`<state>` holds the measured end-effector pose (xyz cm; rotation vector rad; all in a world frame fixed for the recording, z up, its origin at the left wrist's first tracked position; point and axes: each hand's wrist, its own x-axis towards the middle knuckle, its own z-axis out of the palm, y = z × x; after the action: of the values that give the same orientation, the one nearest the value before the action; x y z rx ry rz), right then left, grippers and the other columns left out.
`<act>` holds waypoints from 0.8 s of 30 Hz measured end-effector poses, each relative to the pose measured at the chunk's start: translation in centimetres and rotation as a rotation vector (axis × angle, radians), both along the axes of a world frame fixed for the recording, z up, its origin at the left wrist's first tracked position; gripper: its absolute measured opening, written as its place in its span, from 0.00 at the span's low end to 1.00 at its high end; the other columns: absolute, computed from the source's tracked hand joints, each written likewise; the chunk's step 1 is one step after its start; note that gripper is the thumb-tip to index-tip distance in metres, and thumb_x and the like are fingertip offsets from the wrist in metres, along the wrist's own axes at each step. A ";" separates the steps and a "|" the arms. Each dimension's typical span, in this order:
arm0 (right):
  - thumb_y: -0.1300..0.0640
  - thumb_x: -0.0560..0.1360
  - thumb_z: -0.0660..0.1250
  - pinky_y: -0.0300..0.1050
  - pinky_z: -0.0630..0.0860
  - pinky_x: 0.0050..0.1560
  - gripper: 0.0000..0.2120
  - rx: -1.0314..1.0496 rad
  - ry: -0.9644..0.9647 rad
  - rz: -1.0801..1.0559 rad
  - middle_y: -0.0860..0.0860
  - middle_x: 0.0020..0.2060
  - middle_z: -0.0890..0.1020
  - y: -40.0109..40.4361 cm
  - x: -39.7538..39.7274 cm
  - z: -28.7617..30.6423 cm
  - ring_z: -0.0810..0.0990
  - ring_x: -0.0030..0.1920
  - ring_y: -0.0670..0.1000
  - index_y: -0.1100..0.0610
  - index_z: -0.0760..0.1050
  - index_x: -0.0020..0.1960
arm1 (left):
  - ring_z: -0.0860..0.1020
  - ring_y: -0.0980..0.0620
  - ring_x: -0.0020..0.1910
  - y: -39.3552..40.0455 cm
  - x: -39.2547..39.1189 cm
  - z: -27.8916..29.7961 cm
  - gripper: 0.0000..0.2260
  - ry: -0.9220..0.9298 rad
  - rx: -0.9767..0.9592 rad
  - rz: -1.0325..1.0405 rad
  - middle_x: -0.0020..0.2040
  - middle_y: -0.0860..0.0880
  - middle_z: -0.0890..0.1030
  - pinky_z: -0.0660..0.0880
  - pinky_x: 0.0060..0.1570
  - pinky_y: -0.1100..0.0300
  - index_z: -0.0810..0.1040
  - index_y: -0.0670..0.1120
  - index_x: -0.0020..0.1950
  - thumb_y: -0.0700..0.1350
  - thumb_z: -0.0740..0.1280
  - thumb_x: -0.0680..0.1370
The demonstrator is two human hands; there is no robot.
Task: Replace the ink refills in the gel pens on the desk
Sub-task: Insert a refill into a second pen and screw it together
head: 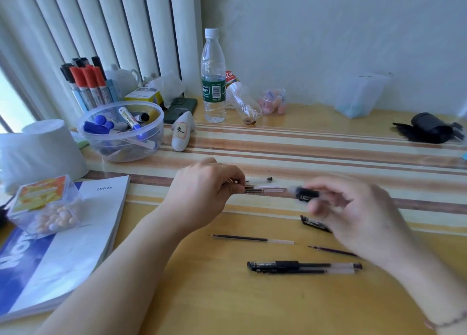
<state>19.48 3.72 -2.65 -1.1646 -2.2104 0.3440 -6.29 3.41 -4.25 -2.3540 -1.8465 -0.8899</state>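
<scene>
Candy box (45,205), marker-filled bowl (121,132)

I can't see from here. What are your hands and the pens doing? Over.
Left hand pinching refills. Right hand holding blurred black pen piece. Assembled pen and loose refill on desk. Nothing blocking.

We have just one view, from a camera worn on the head. We look forward and down at the counter (227,296) from close by. Both arms reach in from the near edge, the left hand (204,190) and the right hand (353,216) near the middle. The far wall (328,31) fills the top. Straight lines bend at the edges.
</scene>
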 end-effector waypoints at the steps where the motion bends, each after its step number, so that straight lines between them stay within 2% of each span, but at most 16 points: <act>1: 0.24 0.70 0.52 0.56 0.81 0.33 0.25 0.000 0.039 -0.041 0.52 0.35 0.84 0.2 0.6 0.0 0.84 0.37 0.52 0.37 0.78 0.50 | 0.68 0.63 0.34 0.0 0.1 -0.1 0.01 -0.009 -0.009 -0.004 0.33 0.61 0.70 0.66 0.32 0.62 0.81 0.56 0.46 0.50 0.70 0.76; 2: 0.25 0.72 0.50 0.56 0.80 0.32 0.25 0.003 0.033 -0.088 0.54 0.33 0.84 0.5 1.1 0.0 0.83 0.36 0.55 0.39 0.79 0.48 | 0.68 0.63 0.34 0.0 0.1 -0.2 0.02 -0.020 -0.017 -0.009 0.33 0.61 0.70 0.68 0.33 0.61 0.81 0.56 0.46 0.50 0.70 0.76; 3: 0.28 0.74 0.49 0.51 0.78 0.28 0.25 0.009 -0.007 -0.127 0.53 0.30 0.82 0.8 1.3 0.0 0.82 0.32 0.53 0.41 0.79 0.49 | 0.69 0.63 0.35 0.0 0.2 -0.2 0.02 -0.032 -0.021 -0.015 0.34 0.60 0.71 0.70 0.35 0.59 0.81 0.56 0.47 0.49 0.70 0.76; 5: 0.37 0.77 0.52 0.43 0.69 0.24 0.21 -0.007 -0.098 -0.164 0.47 0.26 0.78 1.2 1.3 -0.3 0.75 0.26 0.44 0.43 0.78 0.58 | 0.70 0.60 0.35 0.0 0.4 -0.3 0.02 -0.059 -0.011 -0.031 0.35 0.58 0.74 0.72 0.36 0.58 0.82 0.56 0.47 0.48 0.70 0.76; 6: 0.41 0.78 0.53 0.41 0.68 0.26 0.19 -0.026 -0.133 -0.168 0.43 0.28 0.77 1.2 1.2 -0.4 0.74 0.28 0.42 0.43 0.75 0.64 | 0.71 0.59 0.36 -0.1 0.5 -0.3 0.02 -0.072 0.000 -0.040 0.36 0.56 0.77 0.73 0.36 0.57 0.82 0.55 0.46 0.48 0.70 0.76; 8: 0.45 0.78 0.55 0.39 0.70 0.29 0.18 -0.044 -0.187 -0.150 0.37 0.31 0.76 1.0 0.9 -0.4 0.75 0.32 0.40 0.39 0.71 0.67 | 0.74 0.55 0.37 -0.1 0.6 -0.4 0.02 -0.098 0.008 -0.061 0.37 0.53 0.79 0.74 0.36 0.56 0.81 0.55 0.46 0.48 0.71 0.76; 11: 0.38 0.76 0.53 0.40 0.73 0.32 0.20 -0.059 -0.193 -0.099 0.36 0.34 0.80 0.6 0.6 -0.5 0.78 0.38 0.41 0.37 0.72 0.65 | 0.75 0.54 0.37 0.0 0.8 -0.6 0.02 -0.141 0.006 -0.093 0.37 0.52 0.79 0.74 0.36 0.54 0.81 0.55 0.45 0.48 0.70 0.75; 13: 0.36 0.76 0.51 0.48 0.79 0.40 0.22 -0.047 -0.174 -0.078 0.40 0.43 0.85 0.5 0.6 -0.7 0.82 0.44 0.45 0.38 0.74 0.65 | 0.73 0.58 0.37 0.0 0.8 -0.6 0.02 -0.154 0.010 -0.103 0.36 0.53 0.79 0.73 0.36 0.56 0.80 0.55 0.45 0.48 0.70 0.75; 15: 0.36 0.77 0.50 0.52 0.80 0.42 0.22 -0.019 -0.164 -0.074 0.39 0.47 0.85 0.6 0.6 -0.8 0.83 0.47 0.47 0.38 0.75 0.63 | 0.72 0.60 0.36 0.0 0.9 -0.6 0.02 -0.165 0.015 -0.107 0.36 0.54 0.78 0.71 0.35 0.57 0.80 0.55 0.45 0.47 0.70 0.75; 20: 0.36 0.76 0.51 0.51 0.80 0.39 0.22 0.003 -0.152 -0.072 0.37 0.48 0.85 0.5 0.3 -0.9 0.83 0.46 0.46 0.39 0.77 0.62 | 0.74 0.55 0.39 -0.1 1.0 -0.6 0.04 -0.150 -0.014 -0.119 0.37 0.54 0.79 0.75 0.37 0.53 0.80 0.57 0.45 0.52 0.66 0.74; 24: 0.36 0.76 0.51 0.51 0.80 0.38 0.22 0.013 -0.161 -0.061 0.36 0.47 0.85 0.5 0.2 -0.9 0.84 0.45 0.46 0.39 0.77 0.61 | 0.74 0.54 0.39 -0.1 1.0 -0.6 0.04 -0.141 -0.009 -0.132 0.38 0.54 0.80 0.75 0.37 0.53 0.81 0.56 0.46 0.52 0.66 0.75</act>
<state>19.72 4.25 -3.60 -1.2893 -2.3045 0.2176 -5.32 3.28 -4.86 -2.5040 -1.7607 -1.0897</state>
